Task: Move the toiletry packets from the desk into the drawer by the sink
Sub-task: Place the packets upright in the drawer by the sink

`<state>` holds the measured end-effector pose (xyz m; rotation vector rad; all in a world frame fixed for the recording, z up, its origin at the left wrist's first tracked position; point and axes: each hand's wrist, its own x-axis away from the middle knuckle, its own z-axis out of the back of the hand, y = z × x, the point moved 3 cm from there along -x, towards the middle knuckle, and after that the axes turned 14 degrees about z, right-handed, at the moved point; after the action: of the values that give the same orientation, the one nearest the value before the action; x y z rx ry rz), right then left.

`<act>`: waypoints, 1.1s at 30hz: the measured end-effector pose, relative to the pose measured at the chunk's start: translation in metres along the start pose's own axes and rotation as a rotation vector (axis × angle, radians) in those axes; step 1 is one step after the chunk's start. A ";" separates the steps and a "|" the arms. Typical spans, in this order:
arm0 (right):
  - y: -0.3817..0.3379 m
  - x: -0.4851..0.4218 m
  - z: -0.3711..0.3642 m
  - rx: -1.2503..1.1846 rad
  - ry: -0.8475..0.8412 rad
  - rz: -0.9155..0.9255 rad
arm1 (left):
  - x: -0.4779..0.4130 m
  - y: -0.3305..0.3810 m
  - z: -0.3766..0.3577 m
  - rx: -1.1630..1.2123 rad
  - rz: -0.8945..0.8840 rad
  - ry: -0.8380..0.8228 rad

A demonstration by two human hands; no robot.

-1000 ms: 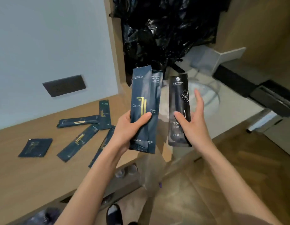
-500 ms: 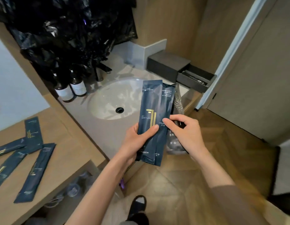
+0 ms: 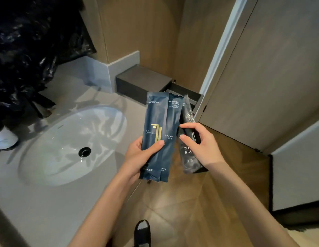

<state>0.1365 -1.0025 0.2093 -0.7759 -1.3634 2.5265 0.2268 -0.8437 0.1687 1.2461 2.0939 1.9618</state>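
Observation:
My left hand (image 3: 137, 155) grips two long navy toiletry packets (image 3: 158, 125) with gold marks, held upright and overlapping, thumb across the front. Just to their right my right hand (image 3: 203, 145) pinches a black toothbrush packet (image 3: 188, 157), which sits partly behind the navy pair. Both hands hover over the counter's front corner. Behind the packets stands a dark grey drawer box (image 3: 142, 81) at the counter's far right; its open drawer (image 3: 189, 95) is mostly hidden by the packets.
A white oval sink (image 3: 66, 139) with a black drain is set in the grey counter (image 3: 48, 202) on the left. Black plastic sheeting (image 3: 30, 50) hangs above it. A white-labelled bottle (image 3: 5, 139) stands at the left edge. A door frame and wooden floor lie to the right.
The view has swung right from the desk to the sink, and the desk packets have left view. My right hand shifted from steadying the navy packets to pinching the black packet beside them.

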 end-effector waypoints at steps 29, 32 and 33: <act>0.251 -0.324 0.096 0.004 -0.650 -0.200 | -0.247 0.095 -0.076 0.261 -0.070 0.576; 0.259 -0.338 0.091 -0.025 -0.740 -0.184 | -0.253 0.088 -0.090 0.284 -0.063 0.644; 0.262 -0.342 0.087 -0.041 -0.761 -0.185 | -0.253 0.085 -0.094 0.291 -0.060 0.662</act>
<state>0.4072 -1.3448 0.1586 0.3598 -1.5710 2.7447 0.3967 -1.0678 0.1359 0.5664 2.7419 2.3327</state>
